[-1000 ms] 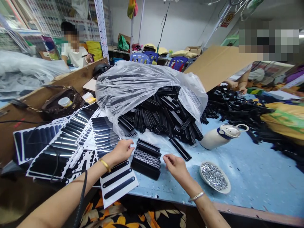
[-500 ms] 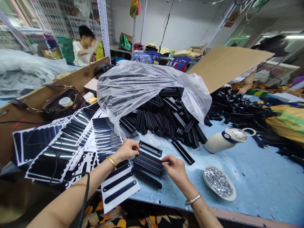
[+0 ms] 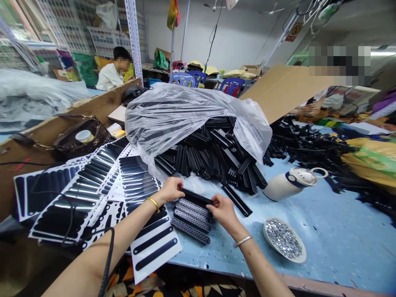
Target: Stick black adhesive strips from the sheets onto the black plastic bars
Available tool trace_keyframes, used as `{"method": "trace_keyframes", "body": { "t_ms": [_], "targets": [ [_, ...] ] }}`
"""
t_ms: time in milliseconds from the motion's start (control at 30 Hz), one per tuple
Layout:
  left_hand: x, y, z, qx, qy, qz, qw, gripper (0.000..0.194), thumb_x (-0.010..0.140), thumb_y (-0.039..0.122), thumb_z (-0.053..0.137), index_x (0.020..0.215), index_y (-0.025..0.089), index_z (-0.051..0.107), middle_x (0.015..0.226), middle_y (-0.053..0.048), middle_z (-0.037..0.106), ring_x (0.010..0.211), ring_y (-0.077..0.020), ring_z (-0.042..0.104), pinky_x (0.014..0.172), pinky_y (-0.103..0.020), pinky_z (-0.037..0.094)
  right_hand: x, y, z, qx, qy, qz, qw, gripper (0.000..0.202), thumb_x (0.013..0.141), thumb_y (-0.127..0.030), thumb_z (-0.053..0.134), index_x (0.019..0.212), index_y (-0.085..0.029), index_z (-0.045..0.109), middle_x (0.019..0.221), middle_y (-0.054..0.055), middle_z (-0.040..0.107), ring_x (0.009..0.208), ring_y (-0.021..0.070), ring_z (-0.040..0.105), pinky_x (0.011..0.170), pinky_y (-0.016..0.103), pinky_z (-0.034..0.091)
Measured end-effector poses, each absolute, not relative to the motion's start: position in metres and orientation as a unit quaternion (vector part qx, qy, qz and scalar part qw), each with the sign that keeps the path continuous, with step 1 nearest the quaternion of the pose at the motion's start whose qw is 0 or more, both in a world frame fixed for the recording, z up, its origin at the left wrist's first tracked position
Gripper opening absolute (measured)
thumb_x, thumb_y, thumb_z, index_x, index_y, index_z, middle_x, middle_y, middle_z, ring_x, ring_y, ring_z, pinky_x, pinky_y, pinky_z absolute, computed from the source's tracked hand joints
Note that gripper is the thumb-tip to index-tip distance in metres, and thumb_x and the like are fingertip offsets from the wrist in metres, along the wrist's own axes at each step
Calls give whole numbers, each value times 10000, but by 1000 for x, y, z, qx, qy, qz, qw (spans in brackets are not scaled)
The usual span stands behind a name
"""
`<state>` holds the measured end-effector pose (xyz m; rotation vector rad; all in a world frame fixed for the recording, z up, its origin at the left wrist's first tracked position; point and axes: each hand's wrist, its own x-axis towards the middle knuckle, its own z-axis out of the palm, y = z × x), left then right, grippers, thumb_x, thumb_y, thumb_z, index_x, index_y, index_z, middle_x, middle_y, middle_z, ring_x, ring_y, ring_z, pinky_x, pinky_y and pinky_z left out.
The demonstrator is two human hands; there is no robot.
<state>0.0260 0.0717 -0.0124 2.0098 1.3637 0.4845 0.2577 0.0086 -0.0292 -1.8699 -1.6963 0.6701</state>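
My left hand (image 3: 173,189) pinches the left end of a long black plastic bar (image 3: 196,197), and my right hand (image 3: 223,211) pinches its right end. The bar is tilted, with a dark smooth side towards me. Just in front of it, several similar black bars (image 3: 192,219) lie side by side on the blue table, their dotted faces up. One more black bar (image 3: 237,200) lies apart, to the right of my right hand. Left of the row is a white sheet with black adhesive-looking strips (image 3: 156,245).
Behind my hands a clear plastic bag (image 3: 173,111) spills black bars. A dish of small shiny pieces (image 3: 284,239) and a cream bottle (image 3: 283,185) stand right. Sheets of black strips (image 3: 74,198) and a brown handbag (image 3: 80,136) lie left. Other people sit beyond.
The rear bar has been lifted and tilted between both hands, which moved slightly up. The nearest bar, smooth side up before, now shows its dotted face and lies against the row.
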Motion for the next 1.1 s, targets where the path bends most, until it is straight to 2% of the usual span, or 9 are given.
{"method": "trace_keyframes", "body": {
  "t_ms": [100,200,367,433,533,667,767,933,1100],
  "targets": [
    [14,60,-11,779,495,195,331,144,684,148,643,803,139,723,668,5,670,627,-143,598,639,-228,452,264,-7,-28,-674,-636,252,279,118,649,-295,642,687,-184,661,630,35,681,589,183,623,548,272,466],
    [9,50,-10,784,489,217,315,185,774,186,563,830,139,733,710,-34,696,695,-182,638,728,-281,489,269,-14,-25,-662,-642,244,301,254,768,-398,565,691,-186,681,604,40,679,576,188,626,536,276,470],
    [26,21,-25,795,445,298,284,365,909,282,472,1219,150,613,1171,-120,681,1101,-242,623,975,-370,485,247,-24,-31,-645,-652,192,350,459,934,-482,382,872,-169,711,794,92,732,761,226,671,696,332,514],
    [37,7,-39,806,412,349,242,358,920,272,458,1228,147,588,1234,-145,638,1165,-258,587,1005,-415,481,230,-32,-38,-632,-664,169,363,473,940,-500,381,953,-156,707,906,124,732,861,253,661,790,377,506],
    [49,-5,-56,795,427,387,190,288,914,172,391,1105,146,605,1096,-150,655,1051,-252,618,942,-434,515,213,-38,-49,-615,-678,146,375,472,957,-491,366,970,-160,702,919,132,713,880,258,630,831,404,480],
    [56,-7,-62,773,467,393,171,214,878,119,398,955,172,590,925,-108,642,906,-236,618,864,-413,533,212,-25,-53,-602,-684,138,388,489,971,-492,345,810,-199,701,763,91,679,760,226,602,775,368,462],
    [60,-10,-60,758,489,400,164,208,891,113,377,929,166,575,901,-111,628,871,-244,607,821,-416,533,222,-11,-48,-591,-688,147,395,500,940,-544,393,714,-213,690,696,71,667,705,216,599,749,351,460],
    [64,-13,-60,744,496,419,158,223,901,110,368,930,172,580,900,-102,636,857,-237,613,812,-403,534,233,-12,-37,-596,-653,170,435,486,950,-527,382,798,-205,712,756,63,709,743,207,640,726,319,481],
    [63,-8,-65,739,490,432,167,280,915,118,345,980,158,615,962,-133,670,921,-245,642,858,-415,544,222,-23,-46,-606,-601,209,478,494,907,-566,425,753,-200,719,747,66,725,741,212,659,708,315,501]
  ]
}}
